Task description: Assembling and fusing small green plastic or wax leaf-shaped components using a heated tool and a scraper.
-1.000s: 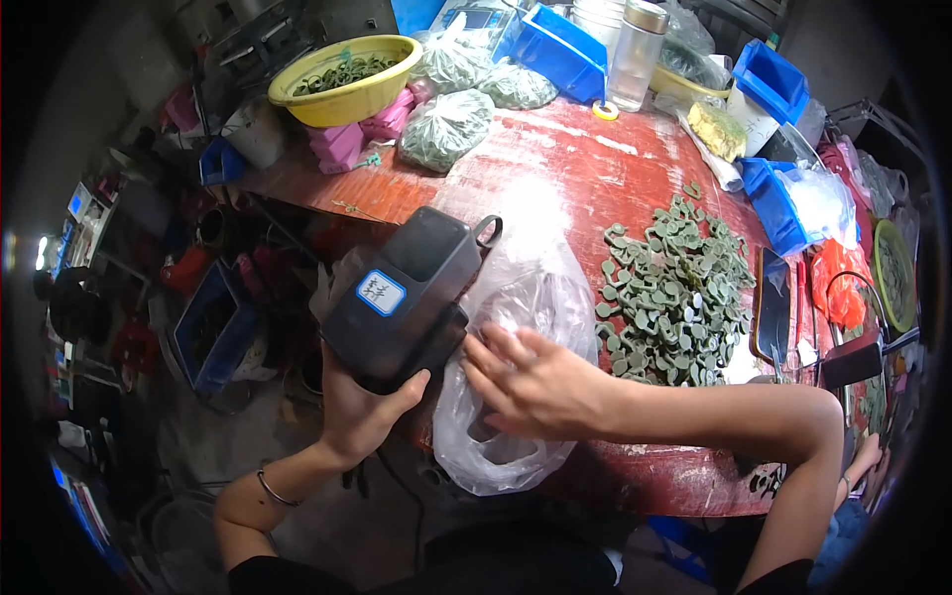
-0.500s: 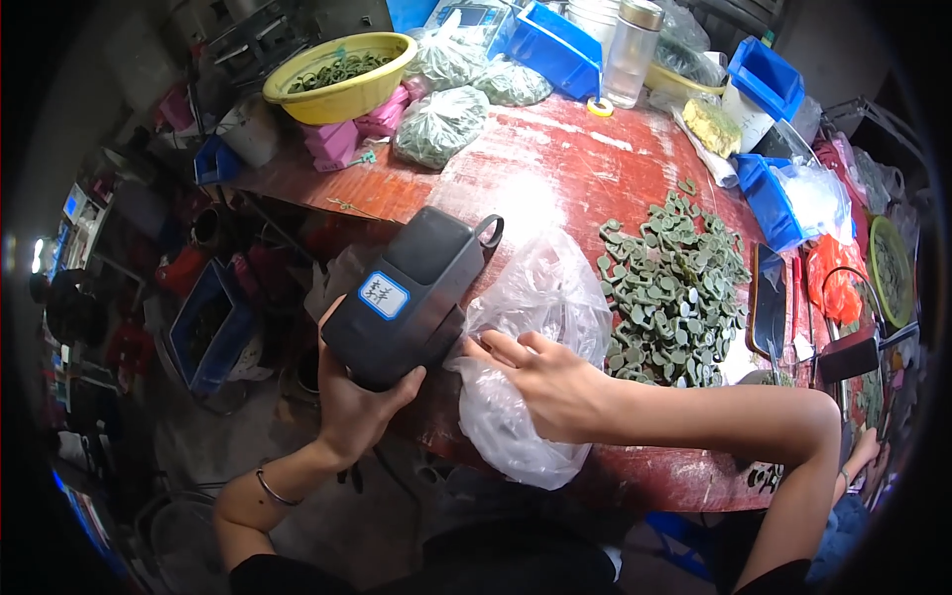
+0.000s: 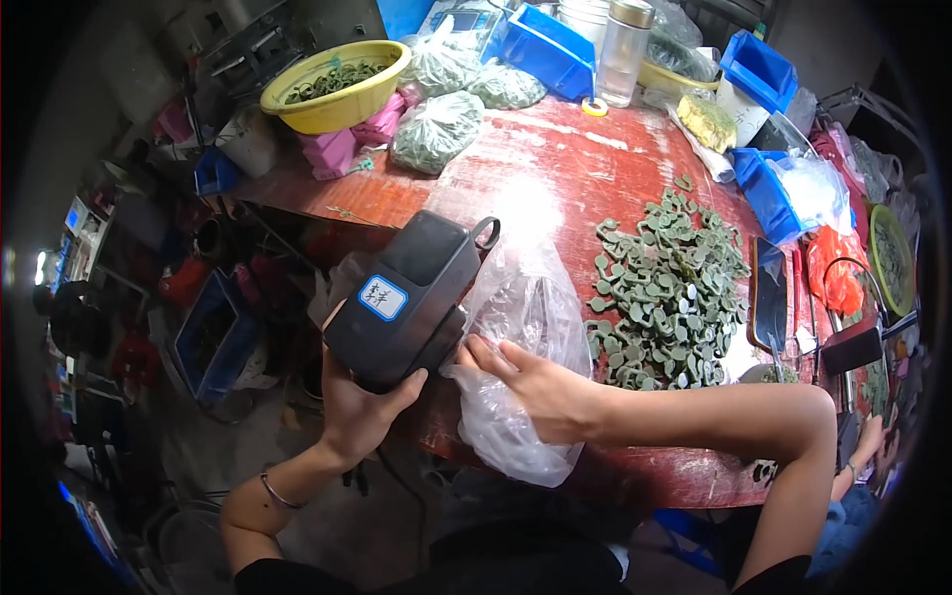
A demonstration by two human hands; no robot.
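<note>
Left hand (image 3: 359, 412) clamps grey device (image 3: 407, 297); right hand (image 3: 535, 389) pinches clear bag (image 3: 521, 337), contents unclear

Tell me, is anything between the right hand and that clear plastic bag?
Nothing visible. The right hand already rests its fingers on the clear plastic bag, beside the dark handheld device gripped by the left hand.

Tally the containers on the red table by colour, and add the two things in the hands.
Blue plastic bins: 3
Yellow plastic bowl of green rings: 1
Dark grey handheld device in the left hand: 1
Clear plastic bag under the right hand: 1
Total: 6
</note>
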